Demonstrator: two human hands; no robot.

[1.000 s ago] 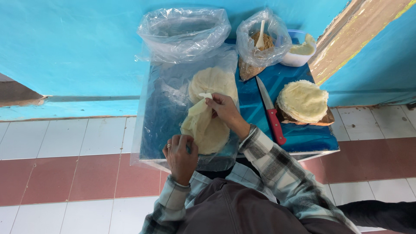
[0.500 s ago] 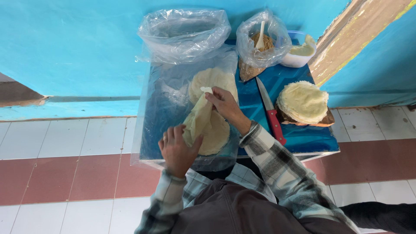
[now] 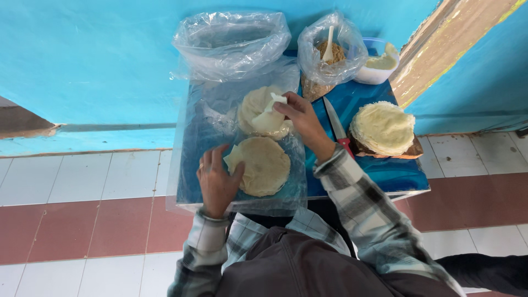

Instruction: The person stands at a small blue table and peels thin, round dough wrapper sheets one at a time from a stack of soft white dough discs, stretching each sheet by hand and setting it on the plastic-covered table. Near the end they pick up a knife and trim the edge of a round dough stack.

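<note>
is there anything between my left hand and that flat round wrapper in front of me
Nothing visible. The left hand already touches the left edge of the wrapper, which lies flat on the plastic sheet. The right hand holds another sheet farther back.

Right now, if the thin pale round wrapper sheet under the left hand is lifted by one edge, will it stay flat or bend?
The thin pale round wrapper sheet would probably flop: the similar piece in the right hand already folds and droops. It looks light, being so thin. It may tear if pulled, and could cling to the clear plastic sheet beneath.
</note>
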